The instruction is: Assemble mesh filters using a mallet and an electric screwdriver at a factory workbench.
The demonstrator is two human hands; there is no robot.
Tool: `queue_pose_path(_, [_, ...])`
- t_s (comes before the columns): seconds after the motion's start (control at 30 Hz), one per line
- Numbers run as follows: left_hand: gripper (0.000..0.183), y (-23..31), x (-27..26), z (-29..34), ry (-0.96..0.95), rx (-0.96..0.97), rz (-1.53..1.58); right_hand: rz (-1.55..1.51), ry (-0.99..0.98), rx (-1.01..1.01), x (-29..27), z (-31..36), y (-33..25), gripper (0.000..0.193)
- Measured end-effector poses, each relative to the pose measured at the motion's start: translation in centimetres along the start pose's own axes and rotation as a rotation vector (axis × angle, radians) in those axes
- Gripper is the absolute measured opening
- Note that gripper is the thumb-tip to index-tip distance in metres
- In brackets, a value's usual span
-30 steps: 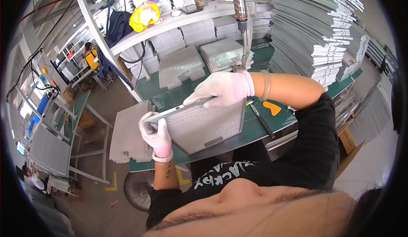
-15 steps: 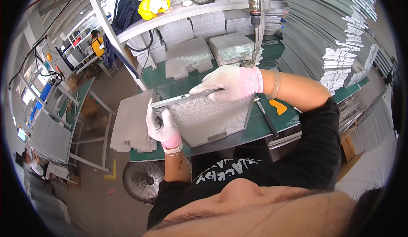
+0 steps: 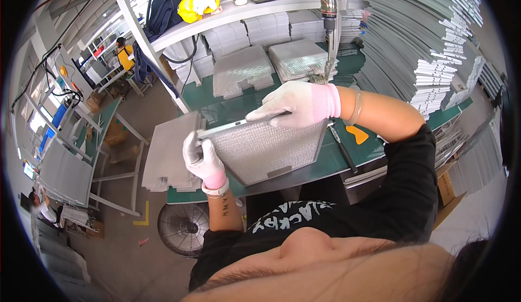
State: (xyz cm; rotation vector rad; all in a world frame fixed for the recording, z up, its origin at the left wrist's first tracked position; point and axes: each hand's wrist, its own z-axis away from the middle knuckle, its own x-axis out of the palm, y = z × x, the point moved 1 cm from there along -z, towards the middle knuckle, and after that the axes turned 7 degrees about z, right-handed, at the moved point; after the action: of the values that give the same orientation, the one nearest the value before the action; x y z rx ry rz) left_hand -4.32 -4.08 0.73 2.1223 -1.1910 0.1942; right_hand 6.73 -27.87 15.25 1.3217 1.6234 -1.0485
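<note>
A framed metal mesh filter panel (image 3: 274, 153) is tilted up at the near edge of the green bench, its pale metal frame strip along the top. My right hand (image 3: 293, 105), in a white glove with a pink cuff, grips that top strip near the middle, fingers pointing left. At the upper left corner, my gloved left hand (image 3: 205, 161) has its fingers curled round the panel's edge, thumb up on the near side. Right of the panel lie a black-handled hammer (image 3: 344, 151) and a yellow-orange scraper-like piece (image 3: 357, 134).
Stacked mesh sheets (image 3: 171, 150) lie at left, with further stacks (image 3: 241, 71) behind. An orange and black power screwdriver (image 3: 328, 4) hangs above the bench. Tall stacks of panels (image 3: 407, 47) crowd the right. A floor fan (image 3: 184, 229) stands below; two people work far left.
My left hand has shifted slightly left and up at the panel's corner. The right hand keeps its grip on the top strip, and the whole view has moved a little.
</note>
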Motion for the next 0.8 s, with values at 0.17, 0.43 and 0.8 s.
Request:
queue_pose_path(0.17, [0.037, -0.3, -0.9, -0.6, -0.114, -0.013, 0.052, -0.004, 0.018, -0.037, -0.4, 0.0, -0.4, 0.051])
queue_pose_path(0.43, [0.033, -1.2, 0.0, -0.2, -0.191, -0.056, 0.099, 0.520, 0.388, -0.110, -0.8, 2.7, -1.7, 0.038])
queue_pose_path(0.8, [0.026, 9.9, 11.3, -10.0, -1.456, 0.509, -0.371, 0.483, -0.096, 1.430, 20.5, 25.0, 0.7, 0.035])
